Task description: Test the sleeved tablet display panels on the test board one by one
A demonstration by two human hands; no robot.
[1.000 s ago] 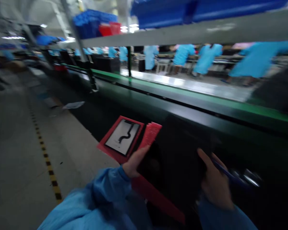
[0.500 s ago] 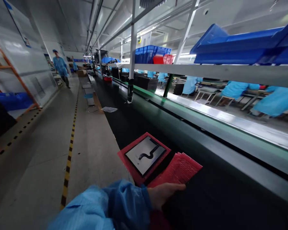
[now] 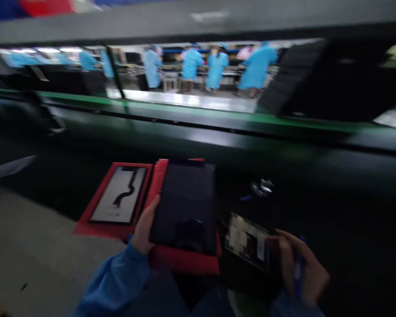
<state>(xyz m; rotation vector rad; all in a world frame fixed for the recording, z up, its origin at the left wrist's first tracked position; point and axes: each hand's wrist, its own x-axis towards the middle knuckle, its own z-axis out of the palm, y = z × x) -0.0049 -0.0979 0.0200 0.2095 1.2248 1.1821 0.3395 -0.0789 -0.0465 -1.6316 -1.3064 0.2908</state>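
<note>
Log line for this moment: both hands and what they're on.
left hand: grips dark panel edge on red stack | right hand: holds blue pen, touches small board | view: blurred

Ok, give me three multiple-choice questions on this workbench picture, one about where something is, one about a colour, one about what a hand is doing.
1. Where does the panel with the black squiggly strip lie, next to the dark panel?
A. to its left
B. to its right
C. on top of it

2. What colour is the padding under the dark panel?
A. yellow
B. red
C. white

3. What is the left hand doing?
A. hanging free in the air
B. resting on the dark panel's left edge
C. gripping a blue bin

Answers: 1 A, it sits left of the dark panel; 2 B, red shows below and beside the panel; 3 B, the fingers lie along that edge.
</note>
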